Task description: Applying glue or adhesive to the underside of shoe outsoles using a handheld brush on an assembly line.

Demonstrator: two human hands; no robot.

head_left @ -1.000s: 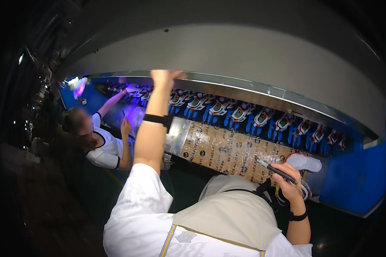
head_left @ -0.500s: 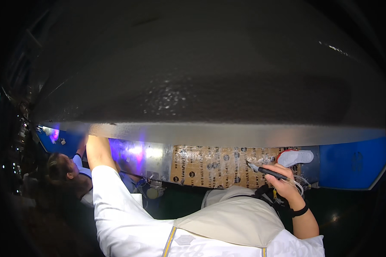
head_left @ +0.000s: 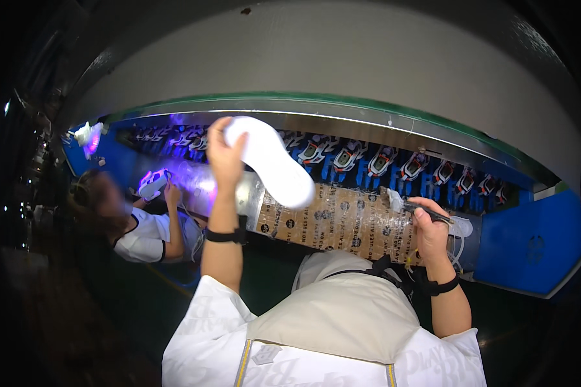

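In the head view, brought a white sole (head_left: 271, 164) into the upper middle of the frame, clamped between the thumb and fingers of the left hand (head_left: 226, 155); half a second earlier, had that hand hidden behind the grey panel (head_left: 303, 61). Kept a dark-handled brush (head_left: 426, 209) gripped in the fingers of the right hand (head_left: 430, 237), right of centre, near a white shoe (head_left: 461, 227) on the worktop (head_left: 329, 222). Seemed thereby supplied with part and tool together.
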